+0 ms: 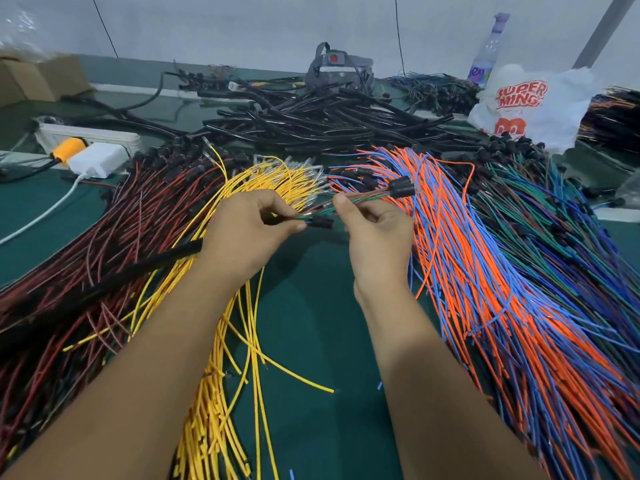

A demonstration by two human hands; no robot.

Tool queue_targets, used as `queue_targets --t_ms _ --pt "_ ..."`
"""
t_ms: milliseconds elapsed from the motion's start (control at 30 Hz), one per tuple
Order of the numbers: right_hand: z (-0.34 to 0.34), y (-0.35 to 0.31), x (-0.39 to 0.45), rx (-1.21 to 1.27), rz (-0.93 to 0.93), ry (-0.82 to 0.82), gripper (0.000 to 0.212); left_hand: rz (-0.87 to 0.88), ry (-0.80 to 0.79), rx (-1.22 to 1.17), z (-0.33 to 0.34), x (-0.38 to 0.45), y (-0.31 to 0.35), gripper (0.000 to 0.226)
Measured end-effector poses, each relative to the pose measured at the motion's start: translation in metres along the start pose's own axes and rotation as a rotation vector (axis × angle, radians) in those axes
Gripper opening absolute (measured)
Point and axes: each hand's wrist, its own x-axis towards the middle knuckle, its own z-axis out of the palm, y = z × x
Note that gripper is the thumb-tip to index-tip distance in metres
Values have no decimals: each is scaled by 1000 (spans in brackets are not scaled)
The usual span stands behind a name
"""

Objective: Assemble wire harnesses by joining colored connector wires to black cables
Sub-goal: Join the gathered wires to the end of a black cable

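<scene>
Our left hand [247, 230] curls its fingers [284, 211] around a thin bundle of colored wires [360, 199], with a small black connector [322, 222] poking out just past the fingertips. Our right hand [375, 233] pinches the same bundle between thumb and forefinger, just beside the left fingers. The bundle's long axis runs from the left fingers up and to the right, ending beyond the right fingers in two black connectors [401, 187] that point away from us. A black sleeved cable [138, 271] leaves the left hand and trails down to the left.

Beneath the left hand fans a sheaf of yellow wires [225, 375]; farther left lie red and black wires [69, 271]. Right of the right hand spread orange and blue wires [502, 289], then green and blue wires [571, 220] beyond them. Past the fingers, a heap of black cables [329, 119] sits well away.

The surface [311, 289] is dark green. At its far edge stand a white printed bag [530, 102], a clear bottle [488, 50], a cardboard box [34, 79] and a white power strip [86, 140], against a pale wall [242, 26].
</scene>
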Motion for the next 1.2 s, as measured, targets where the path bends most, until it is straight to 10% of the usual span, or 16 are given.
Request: queue_targets --t_ms 1200 --pt "2 -7 -4 420 15 -151 13 42 -167 -261 -4 2 1 17"
